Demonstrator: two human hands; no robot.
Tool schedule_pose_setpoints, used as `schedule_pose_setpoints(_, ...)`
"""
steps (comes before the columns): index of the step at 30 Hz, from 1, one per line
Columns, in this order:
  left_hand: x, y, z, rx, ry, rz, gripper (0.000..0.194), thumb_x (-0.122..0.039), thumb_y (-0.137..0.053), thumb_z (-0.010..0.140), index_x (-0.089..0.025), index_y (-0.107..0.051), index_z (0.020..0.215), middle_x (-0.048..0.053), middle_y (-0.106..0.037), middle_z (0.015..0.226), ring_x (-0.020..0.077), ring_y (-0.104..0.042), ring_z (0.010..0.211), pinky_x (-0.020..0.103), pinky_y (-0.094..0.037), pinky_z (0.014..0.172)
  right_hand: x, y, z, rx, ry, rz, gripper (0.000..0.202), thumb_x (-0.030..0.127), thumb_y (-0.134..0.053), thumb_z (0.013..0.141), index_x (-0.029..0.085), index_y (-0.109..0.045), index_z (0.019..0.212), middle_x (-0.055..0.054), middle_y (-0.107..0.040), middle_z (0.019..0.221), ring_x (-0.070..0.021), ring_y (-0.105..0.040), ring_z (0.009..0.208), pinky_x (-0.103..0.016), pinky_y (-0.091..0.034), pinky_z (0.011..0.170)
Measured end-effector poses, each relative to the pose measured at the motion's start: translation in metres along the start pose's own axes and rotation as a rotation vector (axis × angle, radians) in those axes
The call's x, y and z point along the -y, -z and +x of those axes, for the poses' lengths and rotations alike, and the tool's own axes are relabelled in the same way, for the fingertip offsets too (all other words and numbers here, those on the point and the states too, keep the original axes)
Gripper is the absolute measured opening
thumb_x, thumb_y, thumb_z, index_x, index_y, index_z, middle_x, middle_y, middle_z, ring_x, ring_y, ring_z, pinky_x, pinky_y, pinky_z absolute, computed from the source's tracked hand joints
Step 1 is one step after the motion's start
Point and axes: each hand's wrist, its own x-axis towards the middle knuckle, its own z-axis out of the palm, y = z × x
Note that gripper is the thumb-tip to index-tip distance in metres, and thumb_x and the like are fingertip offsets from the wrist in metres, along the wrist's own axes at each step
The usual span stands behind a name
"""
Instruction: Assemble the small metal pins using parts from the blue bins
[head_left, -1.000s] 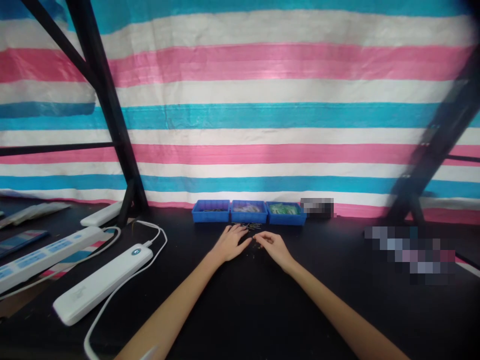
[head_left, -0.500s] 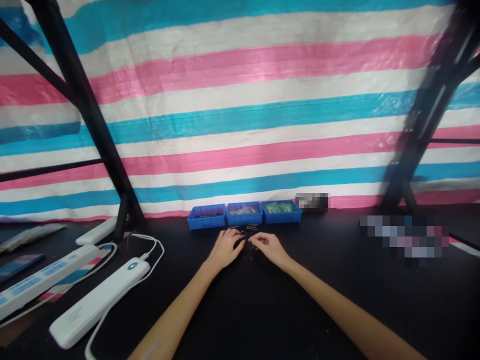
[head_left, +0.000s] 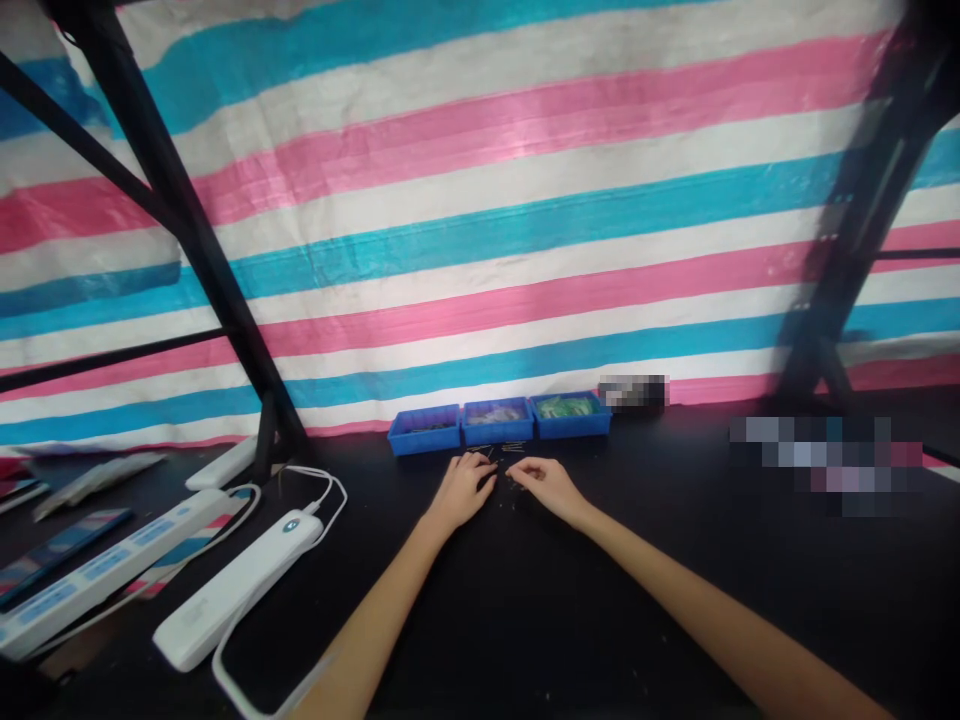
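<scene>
Black table (head_left: 480, 620), striped sheet (head_left: 525, 230) behind; left hand (head_left: 459, 492) spread, right hand's (head_left: 551, 490) fingertips together.

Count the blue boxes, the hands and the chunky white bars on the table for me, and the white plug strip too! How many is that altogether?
Blue boxes: 3
Hands: 2
Chunky white bars: 2
White plug strip: 1
Total: 8
</scene>
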Motion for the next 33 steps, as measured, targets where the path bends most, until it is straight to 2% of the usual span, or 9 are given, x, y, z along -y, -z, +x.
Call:
schedule_pose_setpoints(6, 0.006, 0.000, 0.002, -0.023, 0.029, 0.033, 0.022, -0.024, -0.045, 0.084, -0.020, -0.066, 0.086, 0.004, -0.061, 0.083, 0.0170, -0.050, 0.081, 0.032, -0.032, 0.072, 0.003, 0.000, -0.001, 0.002, -0.002, -0.042, 0.024, 0.034, -0.054, 0.074, 0.015, -0.067, 0.073, -0.005, -0.067, 0.071, -0.0158, -0.059, 0.064, -0.024, -0.044, 0.060)
schedule_pose_setpoints(11, 0.006, 0.003, 0.002, -0.053, 0.072, -0.055, 0.016, -0.022, -0.053, 0.079, -0.022, -0.066, 0.088, 0.002, -0.063, 0.082, 0.0165, -0.052, 0.078, 0.031, -0.032, 0.071, 0.001, 0.000, -0.001, 0.007, -0.005, -0.099, 0.023, 0.033, -0.054, 0.074, 0.015, -0.068, 0.075, -0.005, -0.067, 0.071, -0.0144, -0.057, 0.062, -0.024, -0.042, 0.057)
schedule_pose_setpoints(15, -0.004, 0.003, 0.003, -0.156, 0.136, -0.227, 0.022, -0.022, -0.057, 0.074, -0.022, -0.063, 0.095, 0.001, -0.064, 0.077, 0.0154, -0.053, 0.073, 0.030, -0.035, 0.071, -0.001, -0.001, 0.000, -0.018, -0.008, -0.078, 0.024, 0.033, -0.057, 0.072, 0.014, -0.067, 0.083, -0.005, -0.066, 0.071, -0.0122, -0.055, 0.058, -0.022, -0.042, 0.055)
schedule_pose_setpoints(18, -0.016, -0.001, 0.006, -0.231, 0.201, -0.446, 0.024, -0.024, -0.058, 0.073, -0.019, -0.063, 0.095, 0.002, -0.065, 0.076, 0.0143, -0.053, 0.069, 0.028, -0.038, 0.068, -0.002, -0.001, 0.001, -0.033, -0.042, -0.060, 0.030, 0.035, -0.058, 0.071, 0.014, -0.067, 0.091, -0.005, -0.065, 0.071, -0.0120, -0.054, 0.056, -0.023, -0.042, 0.053)
schedule_pose_setpoints(22, -0.028, -0.005, 0.009, -0.237, 0.340, -0.782, 0.027, -0.029, -0.060, 0.070, -0.014, -0.065, 0.093, 0.003, -0.064, 0.073, 0.0117, -0.051, 0.060, 0.024, -0.039, 0.057, -0.002, 0.000, 0.002, 0.036, -0.051, 0.014, 0.032, 0.040, -0.055, 0.074, 0.014, -0.069, 0.087, -0.006, -0.067, 0.074, -0.0160, -0.058, 0.066, -0.026, -0.045, 0.061)
schedule_pose_setpoints(25, -0.030, -0.006, 0.010, -0.228, 0.428, -0.953, 0.033, -0.032, -0.064, 0.067, -0.013, -0.064, 0.093, 0.003, -0.063, 0.070, 0.0105, -0.051, 0.057, 0.023, -0.040, 0.056, 0.001, 0.002, 0.002, 0.070, -0.039, 0.085, 0.031, 0.041, -0.054, 0.075, 0.014, -0.069, 0.083, -0.006, -0.067, 0.076, -0.0170, -0.059, 0.070, -0.027, -0.046, 0.064)
schedule_pose_setpoints(30, -0.030, -0.007, 0.010, -0.226, 0.448, -1.031, 0.037, -0.033, -0.066, 0.065, -0.012, -0.064, 0.096, 0.004, -0.064, 0.075, 0.0120, -0.054, 0.063, 0.024, -0.043, 0.061, 0.006, 0.003, 0.001, 0.025, -0.054, 0.181, 0.031, 0.039, -0.055, 0.074, 0.014, -0.067, 0.086, -0.005, -0.066, 0.076, -0.0134, -0.057, 0.062, -0.026, -0.045, 0.061)
schedule_pose_setpoints(33, -0.030, -0.009, 0.009, -0.197, 0.436, -1.015, 0.037, -0.031, -0.067, 0.065, -0.012, -0.064, 0.096, 0.006, -0.066, 0.077, 0.0126, -0.054, 0.064, 0.025, -0.042, 0.060, 0.007, 0.004, 0.000, 0.013, -0.044, 0.202, 0.028, 0.038, -0.057, 0.072, 0.015, -0.068, 0.083, -0.006, -0.067, 0.079, -0.0145, -0.059, 0.066, -0.027, -0.046, 0.064)
